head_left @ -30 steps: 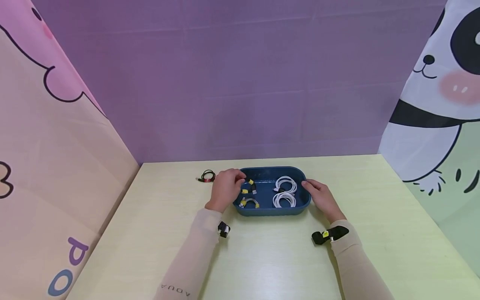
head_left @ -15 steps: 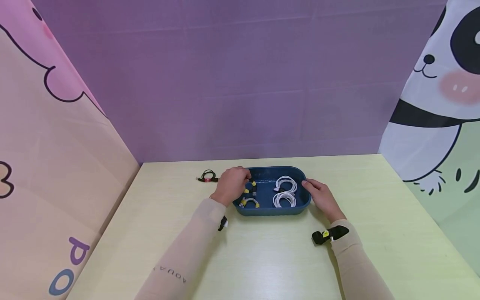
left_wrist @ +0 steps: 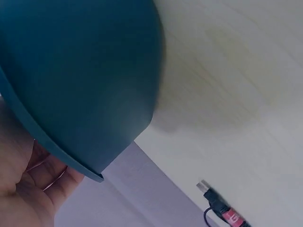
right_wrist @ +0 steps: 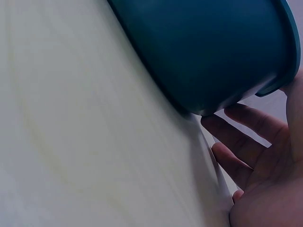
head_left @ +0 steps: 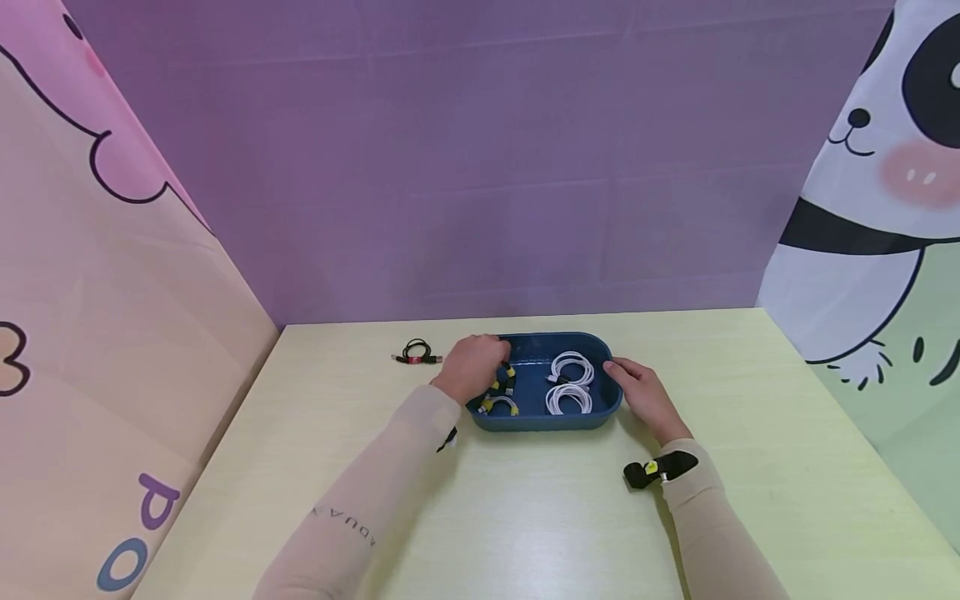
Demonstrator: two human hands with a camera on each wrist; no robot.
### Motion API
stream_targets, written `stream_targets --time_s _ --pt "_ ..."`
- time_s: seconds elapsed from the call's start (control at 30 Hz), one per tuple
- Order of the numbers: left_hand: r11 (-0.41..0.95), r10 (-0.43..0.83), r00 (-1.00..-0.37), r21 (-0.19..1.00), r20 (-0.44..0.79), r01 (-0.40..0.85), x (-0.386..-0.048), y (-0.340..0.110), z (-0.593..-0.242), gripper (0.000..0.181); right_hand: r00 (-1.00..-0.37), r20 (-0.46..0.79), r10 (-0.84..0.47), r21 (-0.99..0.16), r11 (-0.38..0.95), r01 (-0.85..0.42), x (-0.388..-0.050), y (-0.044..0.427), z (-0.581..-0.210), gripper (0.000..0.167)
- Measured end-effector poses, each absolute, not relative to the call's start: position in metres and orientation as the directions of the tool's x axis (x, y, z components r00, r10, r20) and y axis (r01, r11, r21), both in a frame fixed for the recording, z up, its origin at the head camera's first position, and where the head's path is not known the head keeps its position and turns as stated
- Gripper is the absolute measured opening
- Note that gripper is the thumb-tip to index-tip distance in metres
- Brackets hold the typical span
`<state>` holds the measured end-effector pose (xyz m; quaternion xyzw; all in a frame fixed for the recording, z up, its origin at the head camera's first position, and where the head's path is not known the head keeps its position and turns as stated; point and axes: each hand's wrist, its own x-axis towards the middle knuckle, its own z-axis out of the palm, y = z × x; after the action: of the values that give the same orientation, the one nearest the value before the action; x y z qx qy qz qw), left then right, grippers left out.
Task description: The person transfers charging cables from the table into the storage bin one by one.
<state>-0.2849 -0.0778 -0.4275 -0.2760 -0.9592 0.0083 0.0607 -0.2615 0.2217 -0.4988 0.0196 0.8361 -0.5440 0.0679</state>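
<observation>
A dark blue tray (head_left: 540, 423) stands on the table. My left hand (head_left: 474, 367) reaches over its left rim with fingers curled down, pinching a black USB cable (head_left: 510, 382) with yellow ends; the fingertips are hidden in the head view. In the left wrist view, part of the left hand (left_wrist: 35, 184) shows beyond the rim. My right hand (head_left: 643, 396) holds the tray's right end, thumb at the rim; the right wrist view shows its fingers (right_wrist: 241, 142) against the outer wall. Inside lie a short cable (head_left: 501, 403) with yellow plugs and two coiled white cables (head_left: 568, 400).
A coiled black cable (head_left: 417, 353) with a red tag lies on the table left of the tray. The pale table (head_left: 540, 517) ends at a purple backdrop (head_left: 525, 183). Printed cartoon panels flank both sides.
My left hand has moved right, farther over the tray, and the black cable with yellow ends has shifted slightly right with it. The right hand and the tray have stayed in place.
</observation>
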Motion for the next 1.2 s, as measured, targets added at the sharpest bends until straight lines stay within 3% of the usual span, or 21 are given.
stream_targets --time_s 0.57,1.2 --pt "0.766 0.577 -0.816 -0.376 0.043 0.522 -0.297 -0.07 -0.43 0.012 -0.989 -0.141 -0.039 -0.903 0.414 0.112 -0.262 0.223 -0.499 0.072" --pt "0.718 0.596 -0.803 -0.446 -0.005 0.535 -0.304 -0.062 -0.443 0.016 -0.99 -0.134 -0.033 -0.903 0.416 0.109 -0.261 0.225 -0.5 0.072"
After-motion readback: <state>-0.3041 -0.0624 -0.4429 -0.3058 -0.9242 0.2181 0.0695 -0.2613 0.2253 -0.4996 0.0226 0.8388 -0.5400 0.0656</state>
